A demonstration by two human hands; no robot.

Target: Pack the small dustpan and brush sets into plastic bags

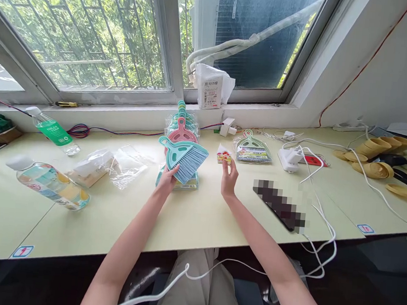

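Note:
My left hand is closed round a small teal hand brush and dustpan set, tilted with its bristles toward the right. Between the fingertips of my right hand is a small printed card with a pointed top and red and yellow pictures. A pink dustpan stands just behind the teal set, before a row of green ones in clear wrap. Partly hidden under my left hand, another packaged set lies on the table. To the right of the card rests a green wrapped dustpan set.
A dark blurred-out device lies right of my right arm, near white cables and a power adapter. Drink bottles and clear plastic bags are on the left. Yellow scoops sit far right.

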